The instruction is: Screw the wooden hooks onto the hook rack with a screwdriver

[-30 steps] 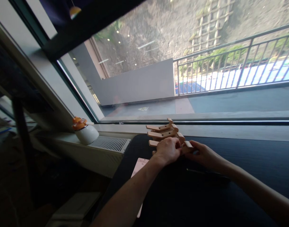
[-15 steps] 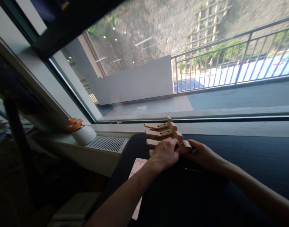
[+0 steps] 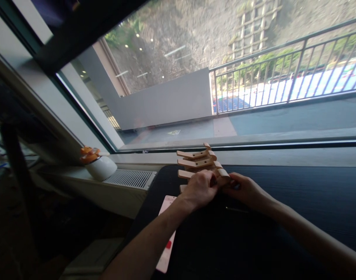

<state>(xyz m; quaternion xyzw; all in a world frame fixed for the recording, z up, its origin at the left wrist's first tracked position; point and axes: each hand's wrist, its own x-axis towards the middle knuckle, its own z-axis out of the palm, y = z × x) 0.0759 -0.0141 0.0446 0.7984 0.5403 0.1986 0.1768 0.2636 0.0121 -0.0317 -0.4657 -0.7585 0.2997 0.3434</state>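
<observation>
A light wooden piece of several curved, pronged parts (image 3: 198, 163) with dark screw holes stands on the black table near the window. My left hand (image 3: 201, 187) is closed on its near end, the fingertips partly hidden behind the knuckles. At the right side of the same end, my right hand (image 3: 242, 188) has its thumb and fingers pinched together, touching the nearest curved part (image 3: 224, 176). What lies between those fingers is too small to tell. Under my left forearm lies a phone (image 3: 166, 254) with a light pink screen.
The black table (image 3: 297, 186) meets a pale sill below a large window. A thin shiny item (image 3: 235, 209) lies on it near my right wrist. To the left, a white pot with an orange top (image 3: 100, 167) stands beside a vent grille (image 3: 131, 178).
The nearest curved part has moved slightly left and up, closer to the others. My right hand has shifted a little left with it. More of the phone's lower screen shows, with a red mark.
</observation>
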